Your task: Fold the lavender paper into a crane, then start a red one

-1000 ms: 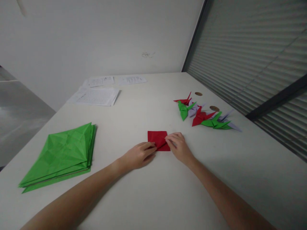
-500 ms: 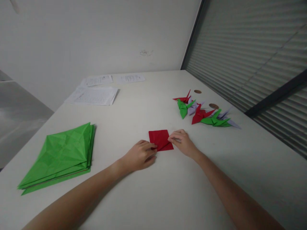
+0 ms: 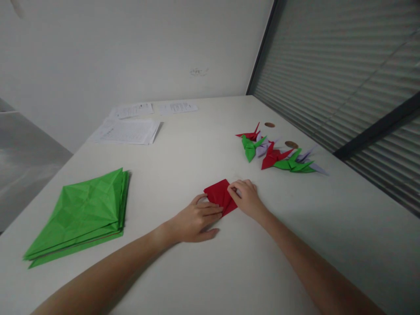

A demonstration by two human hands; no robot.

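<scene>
A small folded square of red origami paper (image 3: 219, 192) lies on the white table, turned at an angle, with a crease line running toward its near corner. My left hand (image 3: 198, 219) rests open on its left and near part, fingers stretched out and thumb apart on the table side. At the paper's right edge, my right hand (image 3: 246, 197) is closed in a pinch, thumb and index finger on the red paper. The fingers partly cover the near and right edges of the square.
A stack of green origami paper (image 3: 88, 205) sits to the left. Several folded paper cranes (image 3: 274, 155) in red, green and lilac lie at the right, beside two brown discs (image 3: 291, 144). Printed sheets (image 3: 127, 131) lie at the back left; window blinds (image 3: 344, 65) border the right side.
The red paper has turned from nearly straight to a diagonal position. My left hand has shifted slightly nearer and its fingers have stretched out; my right hand has moved slightly left, over the paper's edge.
</scene>
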